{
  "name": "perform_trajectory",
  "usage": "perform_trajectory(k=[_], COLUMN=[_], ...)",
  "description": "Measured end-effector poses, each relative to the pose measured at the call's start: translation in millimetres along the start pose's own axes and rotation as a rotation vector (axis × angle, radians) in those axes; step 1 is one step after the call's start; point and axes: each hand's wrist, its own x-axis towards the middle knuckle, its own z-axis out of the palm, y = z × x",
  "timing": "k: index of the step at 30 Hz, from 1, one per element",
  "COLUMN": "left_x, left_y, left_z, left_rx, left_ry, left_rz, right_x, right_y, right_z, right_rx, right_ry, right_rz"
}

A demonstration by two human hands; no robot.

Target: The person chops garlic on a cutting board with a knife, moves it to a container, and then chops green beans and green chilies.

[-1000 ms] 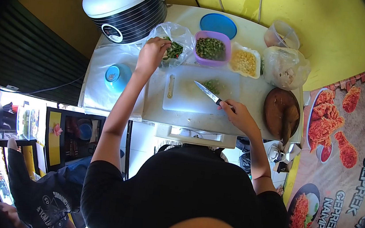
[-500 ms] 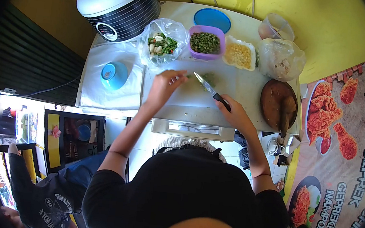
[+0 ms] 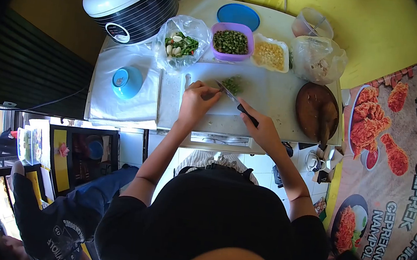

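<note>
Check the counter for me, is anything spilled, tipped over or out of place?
Nothing stands out. The chopped greens sit in a pile on the cutting board, the purple tub, white tray and bag sit level behind it, and the right hand grips the knife beside the left hand.

White table at top centre. On it: rice cooker upper left, blue bowl on white cloth, cutting board mid-table, vegetable bag, purple tub, blue lid, corn tray, clear bag, brown mortar at right.
</note>
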Motion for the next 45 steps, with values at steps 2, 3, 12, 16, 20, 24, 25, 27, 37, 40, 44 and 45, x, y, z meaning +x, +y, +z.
perform_trajectory(k=[2, 3, 12, 16, 20, 24, 25, 27, 37, 40, 44, 45], left_x=[-0.6, -1.0, -2.3, -3.0, -3.4, -2.5, -2.6, -1.7, -2.1, -3.3, -5.9, -6.8], left_y=[2.0, 2.3, -2.7, -2.1, -9.4, -9.0, -8.9, -10.6, -11.8, -12.0, -8.2, -10.2], left_z=[-1.6, -1.7, 0.6, 0.4, 4.1, 4.0, 3.9, 4.1, -0.2, 0.2, -1.2, 0.0], left_rx=[0.004, -0.004, -0.058, -0.064, 0.081, 0.07, 0.077, 0.071, 0.114, 0.098, 0.076, 0.082], left_ry=[0.004, 0.005, 0.016, 0.01, 0.074, 0.086, 0.086, 0.08, 0.098, 0.097, 0.101, 0.103], left_rz=[-0.02, -0.026, -0.019, -0.017, 0.151, 0.154, 0.161, 0.151, 0.151, 0.144, 0.097, 0.129], right_x=[-0.9, -1.7, -4.9, -5.1, -3.9, -1.9, -1.8, 0.1, 10.6, 7.8, 3.6, 1.4], right_y=[-0.1, -4.9, -3.4, -2.5, -7.2, -10.6, -11.0, -10.2, -14.0, -10.4, -6.7, -7.4], right_z=[-1.5, -4.9, -2.7, -0.9, -2.2, -3.2, -3.6, -5.4, 2.5, 8.4, 11.7, 11.5], right_rx=[-0.016, -0.043, -0.158, -0.241, -0.27, -0.218, -0.178, -0.169, -0.181, -0.229, -0.276, -0.247], right_ry=[0.017, -0.009, -0.013, 0.034, 0.002, -0.036, -0.033, -0.06, -0.081, -0.034, -0.05, -0.055], right_rz=[-0.012, 0.028, -0.025, -0.081, -0.093, -0.098, -0.113, -0.086, -0.058, -0.108, -0.099, -0.094])
